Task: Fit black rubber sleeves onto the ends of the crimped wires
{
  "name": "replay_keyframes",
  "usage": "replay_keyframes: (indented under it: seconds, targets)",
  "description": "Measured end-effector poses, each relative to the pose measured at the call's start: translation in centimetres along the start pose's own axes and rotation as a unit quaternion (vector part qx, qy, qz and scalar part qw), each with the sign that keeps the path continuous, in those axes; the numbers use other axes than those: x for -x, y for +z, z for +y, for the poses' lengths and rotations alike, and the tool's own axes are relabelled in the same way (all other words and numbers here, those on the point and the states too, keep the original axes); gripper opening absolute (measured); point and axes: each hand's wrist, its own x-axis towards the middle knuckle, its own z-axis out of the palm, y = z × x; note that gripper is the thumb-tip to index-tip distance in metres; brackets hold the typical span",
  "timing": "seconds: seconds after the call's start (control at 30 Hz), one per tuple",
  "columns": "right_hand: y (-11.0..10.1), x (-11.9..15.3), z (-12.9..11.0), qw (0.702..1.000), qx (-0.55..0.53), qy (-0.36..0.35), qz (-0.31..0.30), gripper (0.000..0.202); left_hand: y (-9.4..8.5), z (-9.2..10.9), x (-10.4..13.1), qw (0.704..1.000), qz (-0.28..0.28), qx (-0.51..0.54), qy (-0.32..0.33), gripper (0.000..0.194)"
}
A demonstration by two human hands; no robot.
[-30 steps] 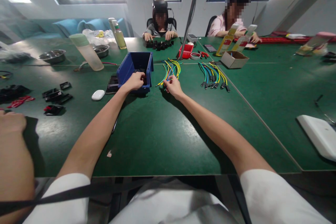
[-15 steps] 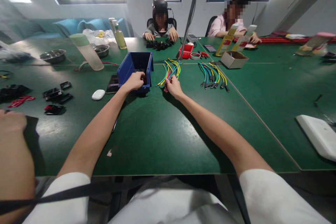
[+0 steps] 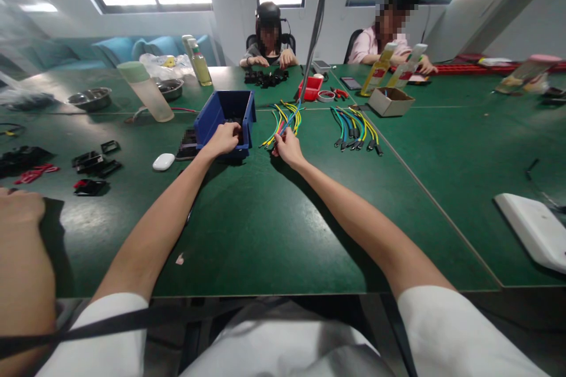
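My left hand (image 3: 226, 138) reaches over the front of a blue plastic bin (image 3: 211, 116). Its fingers are closed inside, near small dark parts (image 3: 234, 121); whatever they grip is hidden. To the right, my right hand (image 3: 289, 146) pinches a blue cable (image 3: 289, 120) that runs up over a loose bunch of yellow and green cables (image 3: 282, 116). Something pinkish red shows at its fingertips, too small to name. Farther right lies a second bunch of cables (image 3: 357, 128) in yellow, green and blue with black ends.
A white case (image 3: 163, 162), black plastic frames (image 3: 91, 159) and a slanted bottle (image 3: 148, 94) are on the left. A metal pole (image 3: 319, 17) rises behind the cables. An open cardboard box (image 3: 391, 103) stands at right. Co-workers sit opposite; another person's arm (image 3: 22, 247) enters at left.
The camera view has shifted slightly. My left hand is still in the bin and my right hand still pinches the blue cable. Opposite, a co-worker's hands have moved a little.
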Motion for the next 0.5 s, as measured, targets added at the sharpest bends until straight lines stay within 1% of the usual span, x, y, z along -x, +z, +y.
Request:
replay_keyframes:
  seconds: [0.17,0.33,0.43,0.47,0.5]
  targets:
    - [0.0,-0.1,-0.1,0.999,0.040,-0.015,-0.011,0.017,0.2,-0.2,-0.1,1.000,-0.001,0.015,-0.003,0.038]
    - [-0.1,0.2,-0.7,0.997,0.074,0.008,-0.035,0.023,0.0,0.1,0.0,1.000,-0.017,0.025,-0.007,0.041]
    - [-0.7,0.2,-1.1,0.987,0.153,-0.003,-0.046,0.035,-0.3,0.5,0.2,0.999,-0.025,0.026,-0.007,0.042]
    - [-1.0,0.1,-1.3,0.979,0.197,-0.018,-0.041,0.040,-0.4,0.6,0.2,0.999,-0.026,0.027,-0.008,0.043]
    - [-1.4,-0.2,-1.8,0.968,0.246,-0.042,-0.023,0.041,-0.5,0.6,0.3,0.999,-0.027,0.030,-0.008,0.043]
